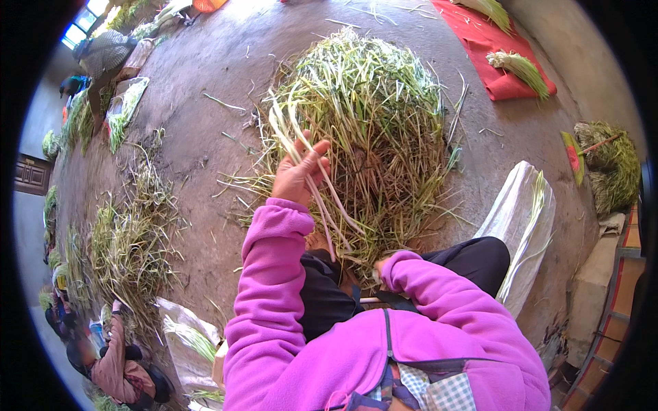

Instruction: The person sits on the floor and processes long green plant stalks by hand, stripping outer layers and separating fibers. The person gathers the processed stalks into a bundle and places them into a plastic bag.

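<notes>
My left hand is raised over the near left side of a big heap of green and brown leafy stalks. Between its fingers it grips a few long, pale stalks, whose ends stick out above and below the hand. Low by my lap, my right hand is mostly covered by its pink sleeve, close to the near edge of the heap. What its fingers do is hidden. A bare foot shows beneath the hanging stalk ends.
White sacks lie on both sides of me, the right one with pale stalks on it. Bundled stalks rest on a red cloth. Another heap spreads at left, near a seated person. Someone bends over at upper left.
</notes>
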A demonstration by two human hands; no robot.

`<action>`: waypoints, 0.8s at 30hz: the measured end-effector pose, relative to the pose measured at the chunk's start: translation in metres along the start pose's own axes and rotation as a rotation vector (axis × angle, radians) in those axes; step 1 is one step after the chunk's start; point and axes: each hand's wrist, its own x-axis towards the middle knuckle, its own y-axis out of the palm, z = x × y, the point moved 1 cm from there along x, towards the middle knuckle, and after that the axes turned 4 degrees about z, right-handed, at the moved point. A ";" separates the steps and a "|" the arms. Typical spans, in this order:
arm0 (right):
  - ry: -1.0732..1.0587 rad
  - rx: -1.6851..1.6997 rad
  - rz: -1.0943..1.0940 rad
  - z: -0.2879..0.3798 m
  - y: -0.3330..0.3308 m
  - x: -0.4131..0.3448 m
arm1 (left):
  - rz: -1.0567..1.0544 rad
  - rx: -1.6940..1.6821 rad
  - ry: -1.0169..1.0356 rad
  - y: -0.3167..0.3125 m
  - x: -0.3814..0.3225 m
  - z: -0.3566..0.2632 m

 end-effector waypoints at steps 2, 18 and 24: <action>0.062 0.122 -0.094 -0.013 0.021 0.022 | -0.001 -0.088 0.063 -0.006 0.003 -0.002; -0.411 0.503 -1.075 0.029 -0.186 -0.043 | 0.197 -0.207 0.503 0.002 -0.012 -0.028; -0.117 0.379 -0.777 0.056 -0.184 -0.017 | -0.082 -0.378 0.241 -0.021 0.003 -0.021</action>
